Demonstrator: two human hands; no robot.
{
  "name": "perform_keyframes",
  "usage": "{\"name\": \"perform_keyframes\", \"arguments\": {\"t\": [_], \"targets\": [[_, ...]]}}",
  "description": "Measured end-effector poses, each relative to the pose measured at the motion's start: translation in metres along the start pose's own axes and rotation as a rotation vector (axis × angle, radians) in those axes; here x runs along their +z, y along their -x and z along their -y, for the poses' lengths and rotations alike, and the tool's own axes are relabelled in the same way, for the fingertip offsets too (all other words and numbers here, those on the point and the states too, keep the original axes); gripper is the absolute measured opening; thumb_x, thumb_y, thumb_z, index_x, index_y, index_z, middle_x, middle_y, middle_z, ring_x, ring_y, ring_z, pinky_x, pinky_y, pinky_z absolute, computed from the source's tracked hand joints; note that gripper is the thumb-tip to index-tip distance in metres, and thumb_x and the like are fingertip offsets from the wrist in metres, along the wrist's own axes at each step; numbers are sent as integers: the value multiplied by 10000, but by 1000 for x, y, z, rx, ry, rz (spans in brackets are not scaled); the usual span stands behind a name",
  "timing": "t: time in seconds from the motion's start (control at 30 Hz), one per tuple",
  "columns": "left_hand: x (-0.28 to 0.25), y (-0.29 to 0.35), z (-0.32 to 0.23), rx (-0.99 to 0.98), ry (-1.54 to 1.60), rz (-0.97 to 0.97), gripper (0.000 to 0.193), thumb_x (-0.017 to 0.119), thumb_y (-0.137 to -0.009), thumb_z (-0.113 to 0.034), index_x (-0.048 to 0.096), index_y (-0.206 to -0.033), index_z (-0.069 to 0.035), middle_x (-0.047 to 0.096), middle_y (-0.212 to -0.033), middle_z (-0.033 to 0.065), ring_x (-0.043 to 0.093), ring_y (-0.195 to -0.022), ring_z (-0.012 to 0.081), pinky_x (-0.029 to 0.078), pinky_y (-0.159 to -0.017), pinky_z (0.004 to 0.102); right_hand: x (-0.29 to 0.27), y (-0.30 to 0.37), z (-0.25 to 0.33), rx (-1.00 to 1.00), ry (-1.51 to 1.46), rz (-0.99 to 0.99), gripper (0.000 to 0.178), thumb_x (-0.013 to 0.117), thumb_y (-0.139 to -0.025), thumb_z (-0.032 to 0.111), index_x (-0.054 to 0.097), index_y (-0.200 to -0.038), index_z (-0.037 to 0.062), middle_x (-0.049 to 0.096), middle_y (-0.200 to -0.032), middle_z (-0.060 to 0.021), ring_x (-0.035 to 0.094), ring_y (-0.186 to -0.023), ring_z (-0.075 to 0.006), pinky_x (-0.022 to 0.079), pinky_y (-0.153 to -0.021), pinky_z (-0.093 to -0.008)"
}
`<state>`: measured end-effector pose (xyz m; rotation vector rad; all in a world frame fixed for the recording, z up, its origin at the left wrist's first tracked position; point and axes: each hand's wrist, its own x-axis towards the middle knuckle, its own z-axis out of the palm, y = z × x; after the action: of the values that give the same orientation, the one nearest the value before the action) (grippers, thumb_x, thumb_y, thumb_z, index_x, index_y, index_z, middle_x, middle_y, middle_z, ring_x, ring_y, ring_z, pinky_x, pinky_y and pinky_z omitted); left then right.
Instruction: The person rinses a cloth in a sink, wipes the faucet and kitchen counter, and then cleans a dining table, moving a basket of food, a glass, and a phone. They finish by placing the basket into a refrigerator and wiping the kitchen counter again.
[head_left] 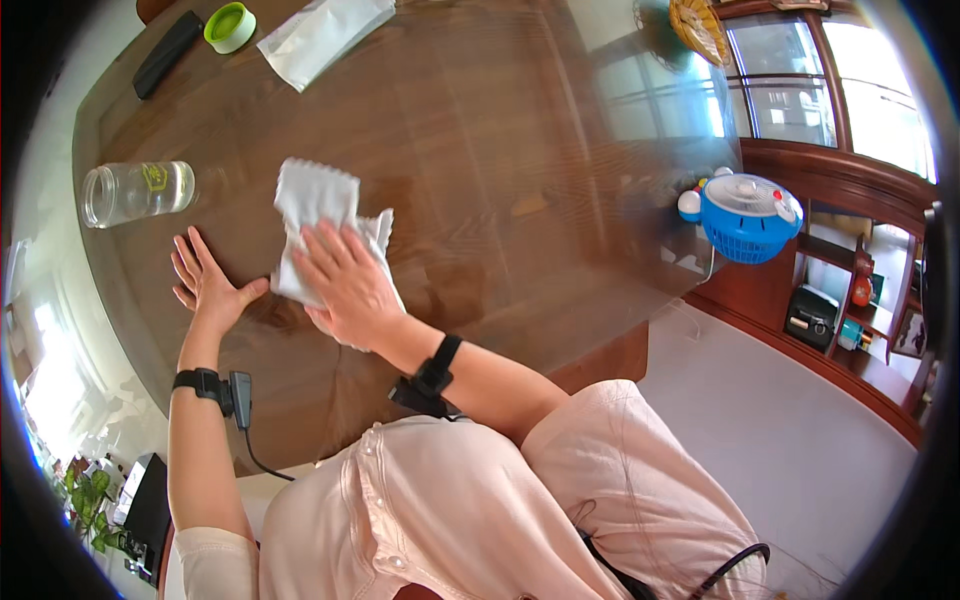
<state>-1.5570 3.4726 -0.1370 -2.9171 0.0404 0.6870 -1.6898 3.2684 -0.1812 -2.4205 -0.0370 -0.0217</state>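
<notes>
My right hand [350, 285] lies flat on a white cloth [318, 190] with wavy edges, its fingers spread and pressing it to the brown wooden table [500, 230]. The cloth is bunched under the palm, and one flap reaches out past the fingertips. My left hand [208, 288] rests on the tabletop beside the cloth, fingers apart and holding nothing. Its thumb points toward the cloth's near left edge. Beyond my left hand is a clear jar [138, 193] without its lid, with a yellow-green mark on its side.
At the far left are a long black case [168, 55], a green-and-white round lid [230, 27] and a white packet [322, 42]. A blue basket-like container [748, 222] sits by the right edge. A yellow woven basket [698, 30] is at the far right. Wooden shelves [860, 330] stand beyond.
</notes>
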Motion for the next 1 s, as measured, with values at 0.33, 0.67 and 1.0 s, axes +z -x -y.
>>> {"name": "perform_keyframes", "arguments": {"t": [0.33,0.67,1.0], "targets": [[12,-8,17,52,-20,-44,1408,810,-578,-655,-119,-1533,-199,-150,-1599,164,-139,-1467,372,14,-1071,702,-68,86,-206,410,470,-340,714,663,-852,337,391,-1451,61,382,-1480,-216,285,-1403,-397,198,-1152,-498],[10,-15,17,37,-30,-28,1463,759,-551,-759,-135,-1526,-134,-171,-1592,170,-166,-1459,381,-21,-1068,705,24,13,-32,384,229,-299,846,602,-807,552,376,-1444,43,294,-1530,-202,190,-1439,-403,95,-1177,-517],[16,-20,18,75,11,-24,1500,709,-508,-838,-144,-1526,-139,-179,-1588,180,-185,-1454,384,-39,-1063,710,38,143,35,-63,33,4,698,730,-746,339,485,-1371,146,403,-1472,-111,311,-1402,-301,208,-1157,-488]]}}
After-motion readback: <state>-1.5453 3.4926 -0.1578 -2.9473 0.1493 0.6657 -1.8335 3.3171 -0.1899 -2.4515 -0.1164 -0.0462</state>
